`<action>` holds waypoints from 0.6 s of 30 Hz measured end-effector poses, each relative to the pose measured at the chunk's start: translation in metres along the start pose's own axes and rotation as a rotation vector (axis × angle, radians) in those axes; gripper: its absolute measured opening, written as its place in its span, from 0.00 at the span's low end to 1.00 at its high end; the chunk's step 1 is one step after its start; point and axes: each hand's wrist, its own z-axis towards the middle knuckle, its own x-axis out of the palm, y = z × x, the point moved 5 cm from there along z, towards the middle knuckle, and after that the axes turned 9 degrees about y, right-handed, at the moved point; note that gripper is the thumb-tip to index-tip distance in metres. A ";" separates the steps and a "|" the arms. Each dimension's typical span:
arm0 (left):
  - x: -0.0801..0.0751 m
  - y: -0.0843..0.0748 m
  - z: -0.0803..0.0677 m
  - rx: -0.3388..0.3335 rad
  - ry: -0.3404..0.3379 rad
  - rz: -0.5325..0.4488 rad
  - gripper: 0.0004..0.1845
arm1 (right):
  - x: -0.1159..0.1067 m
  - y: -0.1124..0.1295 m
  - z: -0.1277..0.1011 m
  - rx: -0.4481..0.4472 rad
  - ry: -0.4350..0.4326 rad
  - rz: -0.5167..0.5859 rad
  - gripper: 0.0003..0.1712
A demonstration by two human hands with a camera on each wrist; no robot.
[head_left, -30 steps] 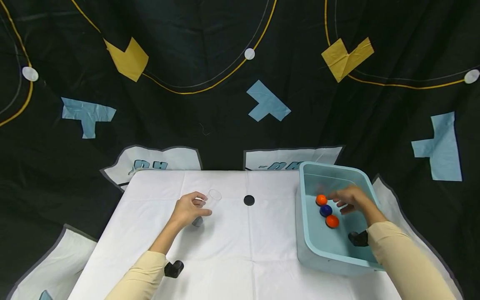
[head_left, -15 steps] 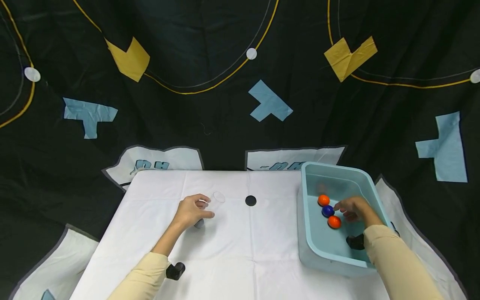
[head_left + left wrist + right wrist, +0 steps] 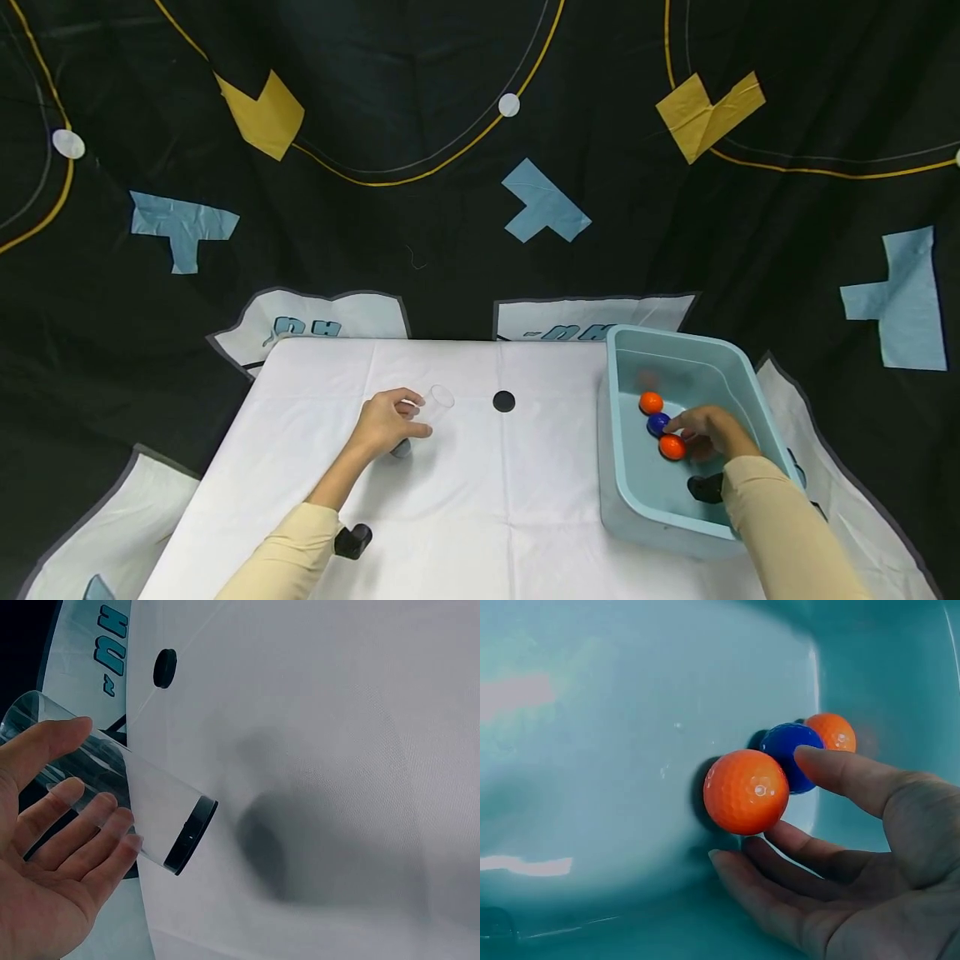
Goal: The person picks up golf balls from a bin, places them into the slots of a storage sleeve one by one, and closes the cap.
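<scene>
Right hand closing on a golf ball in the tub, left hand steadying a clear tube on the desk.

My right hand [image 3: 855, 847] lies half open in the blue tub [image 3: 622, 492], fingers under and thumb over the nearest orange ball [image 3: 746, 792], touching but not yet clamped; a blue ball [image 3: 789, 756] and a second orange ball [image 3: 831, 731] sit just behind. The ball looks hard, light, dimpled and liable to roll, so I judge a pinch across its middle best. My left hand [image 3: 52, 847] curls loosely round a clear tube [image 3: 142, 802], tilted, its black-capped end on the desk [image 3: 480, 500]; thin plastic, probably slippery.
</scene>
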 end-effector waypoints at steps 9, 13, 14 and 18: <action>-0.002 -0.005 0.004 0.012 -0.012 0.011 0.21 | -0.003 -0.006 0.006 -0.033 0.030 0.101 0.27; -0.002 -0.005 0.005 0.016 -0.017 0.008 0.21 | -0.002 -0.009 0.008 -0.050 0.031 0.098 0.25; -0.003 -0.005 0.005 0.015 -0.017 0.008 0.21 | -0.002 -0.009 0.009 -0.046 0.038 0.100 0.24; -0.004 -0.004 0.004 -0.003 -0.024 0.018 0.21 | 0.002 -0.011 0.011 -0.043 0.087 0.099 0.21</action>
